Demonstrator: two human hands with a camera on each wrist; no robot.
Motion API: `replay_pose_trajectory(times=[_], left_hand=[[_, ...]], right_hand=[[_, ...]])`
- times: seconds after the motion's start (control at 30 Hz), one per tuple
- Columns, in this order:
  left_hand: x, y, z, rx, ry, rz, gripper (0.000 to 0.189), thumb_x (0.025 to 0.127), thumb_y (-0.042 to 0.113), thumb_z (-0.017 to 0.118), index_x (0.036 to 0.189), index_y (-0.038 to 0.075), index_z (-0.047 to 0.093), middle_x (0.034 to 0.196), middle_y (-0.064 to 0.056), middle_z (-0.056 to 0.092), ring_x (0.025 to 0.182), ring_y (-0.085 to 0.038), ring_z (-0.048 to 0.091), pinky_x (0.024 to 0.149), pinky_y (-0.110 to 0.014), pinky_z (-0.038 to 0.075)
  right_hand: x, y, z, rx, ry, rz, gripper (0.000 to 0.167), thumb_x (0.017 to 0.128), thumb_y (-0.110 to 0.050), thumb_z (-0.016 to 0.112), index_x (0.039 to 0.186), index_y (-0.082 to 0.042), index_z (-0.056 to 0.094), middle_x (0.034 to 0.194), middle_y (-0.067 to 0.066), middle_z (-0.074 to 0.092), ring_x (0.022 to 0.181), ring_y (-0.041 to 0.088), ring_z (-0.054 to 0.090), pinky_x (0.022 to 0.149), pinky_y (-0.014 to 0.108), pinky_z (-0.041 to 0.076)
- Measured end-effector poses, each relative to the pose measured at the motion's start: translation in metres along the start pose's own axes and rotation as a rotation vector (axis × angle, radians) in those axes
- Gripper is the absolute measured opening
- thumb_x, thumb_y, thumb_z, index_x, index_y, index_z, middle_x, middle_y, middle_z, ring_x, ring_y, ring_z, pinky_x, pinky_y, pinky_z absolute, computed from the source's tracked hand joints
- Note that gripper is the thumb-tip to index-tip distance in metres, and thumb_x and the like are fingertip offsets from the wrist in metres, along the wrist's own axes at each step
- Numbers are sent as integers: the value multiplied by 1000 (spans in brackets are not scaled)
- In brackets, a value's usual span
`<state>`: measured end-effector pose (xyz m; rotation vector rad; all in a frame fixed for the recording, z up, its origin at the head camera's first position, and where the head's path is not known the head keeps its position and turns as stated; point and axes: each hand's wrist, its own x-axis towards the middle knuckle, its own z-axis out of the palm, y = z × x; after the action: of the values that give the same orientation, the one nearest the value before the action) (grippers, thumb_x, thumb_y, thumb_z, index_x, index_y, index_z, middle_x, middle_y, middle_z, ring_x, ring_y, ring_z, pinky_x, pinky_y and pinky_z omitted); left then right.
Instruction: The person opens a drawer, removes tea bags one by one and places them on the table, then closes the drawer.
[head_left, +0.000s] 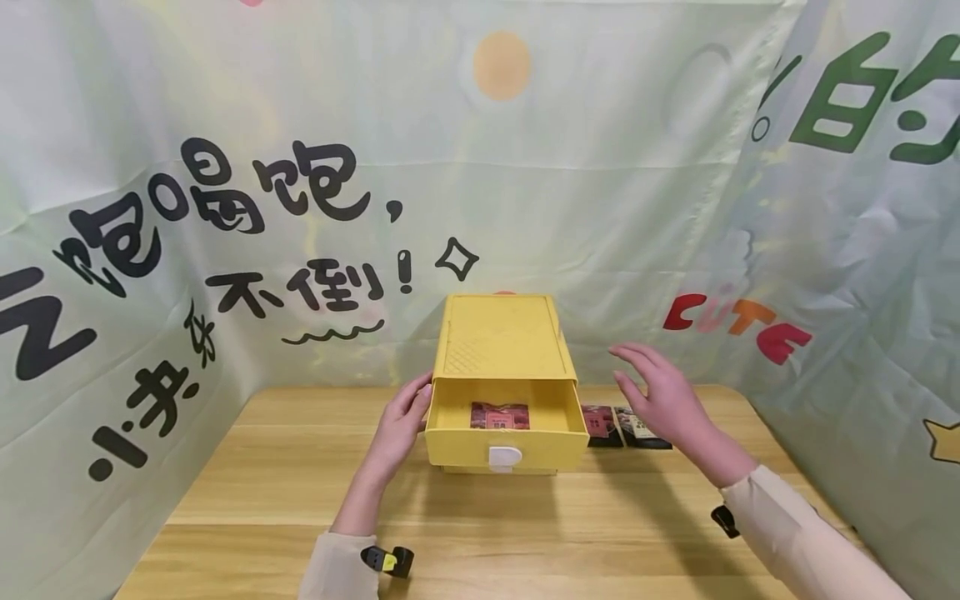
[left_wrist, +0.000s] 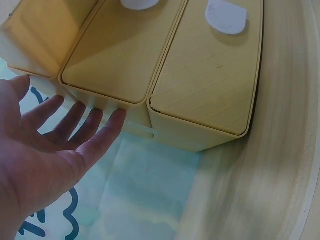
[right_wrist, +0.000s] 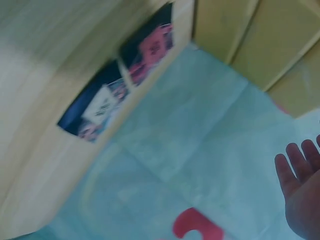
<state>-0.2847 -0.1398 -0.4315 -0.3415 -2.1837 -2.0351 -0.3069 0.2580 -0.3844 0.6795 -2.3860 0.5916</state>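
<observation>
A yellow drawer cabinet [head_left: 502,337] stands near the back of the table with its top drawer [head_left: 461,450] pulled out. Inside that drawer lies a small pink and dark packet [head_left: 499,417]. My left hand [head_left: 393,429] is at the cabinet's left side; in the left wrist view its spread fingertips are right at the yellow side wall. To the right of the cabinet my right hand [head_left: 671,404] is raised in the air, fingers extended, holding nothing. Below it on the table are a pink and black packet [right_wrist: 150,47] and a white and black packet [right_wrist: 100,110].
The wooden table [head_left: 300,483] carries the cabinet and packets. Printed cloth [head_left: 600,208] hangs behind and on both sides. Two lower drawers with white handles [left_wrist: 227,17] show closed in the left wrist view. Small black devices [head_left: 390,561] sit at both wrists.
</observation>
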Motion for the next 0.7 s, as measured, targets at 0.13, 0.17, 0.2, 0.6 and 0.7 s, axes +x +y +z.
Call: replay_pose_trajectory(times=[0.13, 0.17, 0.2, 0.6, 0.7], left_hand=[[0, 0, 0, -2, 0, 3, 49, 112, 30, 50, 154, 6, 49, 155, -19, 48, 130, -40, 58, 97, -48, 59], [0, -1, 0, -4, 0, 2, 48, 112, 30, 51, 154, 6, 50, 155, -18, 48, 129, -40, 58, 97, -48, 59], [1, -2, 0, -6, 0, 1, 48, 112, 30, 51, 154, 6, 50, 154, -18, 49, 129, -40, 58, 96, -48, 59], [0, -2, 0, 2, -1, 9, 49, 112, 30, 50, 154, 6, 50, 155, -18, 48, 130, -40, 57, 96, -48, 59], [0, -1, -1, -2, -5, 17, 48, 112, 29, 50, 154, 5, 49, 155, -18, 48, 130, -41, 58, 96, -48, 60]], right_hand=[[4, -14, -3, 9, 56, -88, 43, 95, -2, 72, 137, -2, 63, 138, 18, 61, 119, 40, 62, 88, 59, 57], [5, -18, -4, 14, 68, -111, 44, 94, -1, 73, 137, -2, 63, 138, 18, 62, 118, 39, 63, 87, 58, 58], [7, -22, -5, 19, 76, -130, 45, 93, -1, 73, 137, -2, 63, 138, 17, 62, 118, 38, 63, 87, 57, 58], [23, -68, -16, 77, 70, -306, 51, 88, -9, 82, 136, -3, 64, 135, 12, 63, 119, 29, 64, 91, 47, 57], [26, -79, -18, 85, 40, -338, 52, 87, -13, 84, 134, -4, 65, 132, 11, 63, 118, 27, 63, 94, 45, 56]])
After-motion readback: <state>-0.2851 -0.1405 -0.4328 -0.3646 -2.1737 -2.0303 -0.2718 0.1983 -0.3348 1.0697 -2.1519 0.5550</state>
